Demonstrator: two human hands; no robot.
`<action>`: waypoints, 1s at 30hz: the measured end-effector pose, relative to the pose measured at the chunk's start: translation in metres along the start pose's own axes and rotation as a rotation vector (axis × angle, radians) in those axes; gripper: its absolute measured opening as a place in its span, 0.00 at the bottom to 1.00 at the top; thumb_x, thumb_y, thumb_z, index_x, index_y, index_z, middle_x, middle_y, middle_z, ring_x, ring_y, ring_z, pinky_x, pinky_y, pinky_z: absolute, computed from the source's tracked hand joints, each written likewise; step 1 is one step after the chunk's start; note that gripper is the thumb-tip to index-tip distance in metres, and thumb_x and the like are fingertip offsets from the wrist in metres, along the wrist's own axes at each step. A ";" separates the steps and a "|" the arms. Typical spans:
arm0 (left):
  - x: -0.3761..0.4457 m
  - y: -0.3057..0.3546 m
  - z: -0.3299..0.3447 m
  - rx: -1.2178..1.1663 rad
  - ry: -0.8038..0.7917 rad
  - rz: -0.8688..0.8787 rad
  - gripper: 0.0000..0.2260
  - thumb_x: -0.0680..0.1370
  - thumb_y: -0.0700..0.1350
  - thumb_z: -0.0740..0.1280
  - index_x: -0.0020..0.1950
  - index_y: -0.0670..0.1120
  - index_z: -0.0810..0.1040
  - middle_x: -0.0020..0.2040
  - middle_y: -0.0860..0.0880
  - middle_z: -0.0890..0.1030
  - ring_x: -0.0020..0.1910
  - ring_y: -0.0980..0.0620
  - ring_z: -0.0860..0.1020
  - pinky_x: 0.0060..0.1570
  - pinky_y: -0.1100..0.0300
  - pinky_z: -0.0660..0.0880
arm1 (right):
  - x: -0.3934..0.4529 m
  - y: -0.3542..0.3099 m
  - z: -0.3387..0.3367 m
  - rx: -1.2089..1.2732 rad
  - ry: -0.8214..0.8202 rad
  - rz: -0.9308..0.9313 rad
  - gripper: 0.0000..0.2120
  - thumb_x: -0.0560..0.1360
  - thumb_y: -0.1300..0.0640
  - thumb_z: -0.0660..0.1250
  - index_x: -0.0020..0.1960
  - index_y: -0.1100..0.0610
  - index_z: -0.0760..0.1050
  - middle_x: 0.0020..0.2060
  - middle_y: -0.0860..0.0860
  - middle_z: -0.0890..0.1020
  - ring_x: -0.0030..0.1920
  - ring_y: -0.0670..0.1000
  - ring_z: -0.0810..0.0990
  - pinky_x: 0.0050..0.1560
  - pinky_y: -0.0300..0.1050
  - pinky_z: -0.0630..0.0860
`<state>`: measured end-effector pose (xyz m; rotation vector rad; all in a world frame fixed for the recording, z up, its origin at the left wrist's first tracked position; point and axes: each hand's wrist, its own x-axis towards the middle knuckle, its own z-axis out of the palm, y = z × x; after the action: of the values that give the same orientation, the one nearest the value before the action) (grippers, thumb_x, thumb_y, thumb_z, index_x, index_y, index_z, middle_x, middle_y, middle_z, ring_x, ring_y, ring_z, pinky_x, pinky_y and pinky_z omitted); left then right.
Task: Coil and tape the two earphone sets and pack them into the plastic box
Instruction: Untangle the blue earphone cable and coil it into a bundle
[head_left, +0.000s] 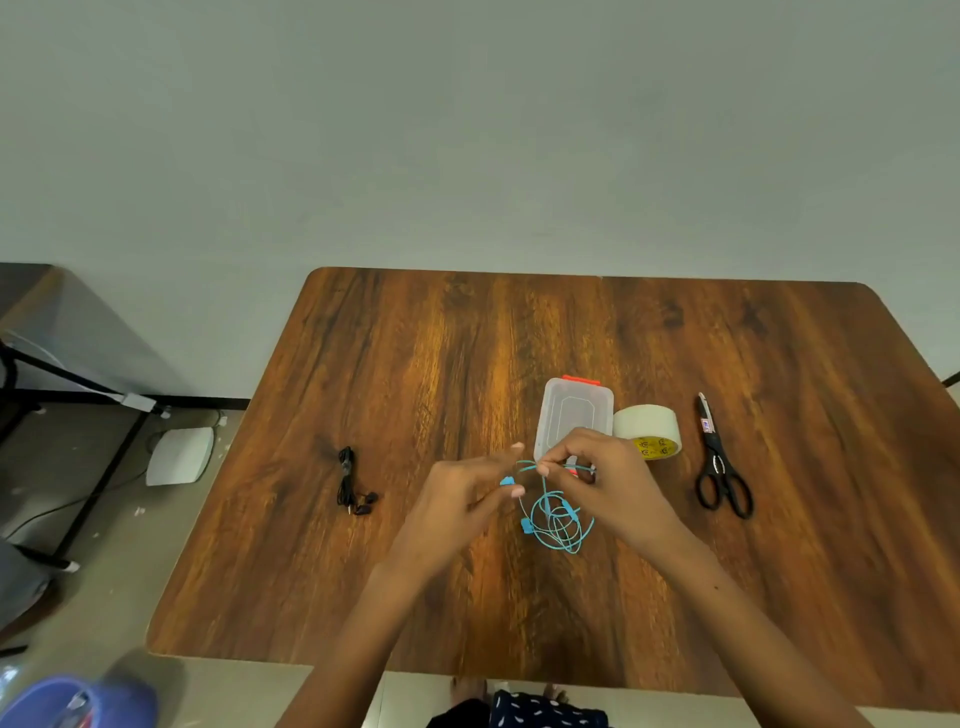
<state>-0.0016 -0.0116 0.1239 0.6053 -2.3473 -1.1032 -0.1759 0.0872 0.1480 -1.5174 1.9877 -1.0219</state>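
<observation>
Both hands pinch the blue earphones (556, 519) cable, left hand (462, 493) seemingly on an earbud, right hand (602, 467) nearer the plastic box (571, 415), tangle dangling below.

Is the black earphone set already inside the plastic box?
No, the black earphone set lies on the table, left of the closed plastic box.

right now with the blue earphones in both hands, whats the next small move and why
Probably keep winding: the right hand pinches the cable of the blue earphones while the left hand holds an earbud, and most of the cord hangs in a loose tangle. I'd loop that slack into a neat coil before reaching for the tape roll.
</observation>
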 end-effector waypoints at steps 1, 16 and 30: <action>0.002 0.003 0.003 -0.017 0.013 0.022 0.15 0.77 0.44 0.69 0.63 0.45 0.78 0.61 0.56 0.78 0.58 0.64 0.77 0.55 0.68 0.75 | 0.001 -0.002 0.003 0.016 0.001 -0.006 0.05 0.73 0.56 0.71 0.41 0.47 0.80 0.38 0.41 0.81 0.42 0.41 0.79 0.40 0.34 0.74; -0.006 -0.025 -0.012 0.069 0.207 -0.042 0.10 0.74 0.36 0.71 0.54 0.46 0.84 0.45 0.61 0.83 0.36 0.58 0.83 0.34 0.64 0.78 | -0.016 0.032 -0.016 0.168 0.088 0.191 0.01 0.70 0.60 0.73 0.42 0.56 0.84 0.38 0.48 0.85 0.39 0.44 0.81 0.39 0.42 0.75; -0.002 -0.007 0.002 0.052 0.002 -0.034 0.16 0.79 0.47 0.65 0.66 0.43 0.76 0.62 0.53 0.78 0.56 0.62 0.79 0.55 0.66 0.77 | -0.007 0.007 -0.006 0.044 0.035 0.080 0.00 0.72 0.57 0.73 0.42 0.53 0.82 0.39 0.45 0.83 0.42 0.44 0.80 0.41 0.36 0.75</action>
<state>0.0004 -0.0133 0.1169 0.6670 -2.3791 -1.0585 -0.1826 0.0963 0.1455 -1.3943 2.0191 -1.0583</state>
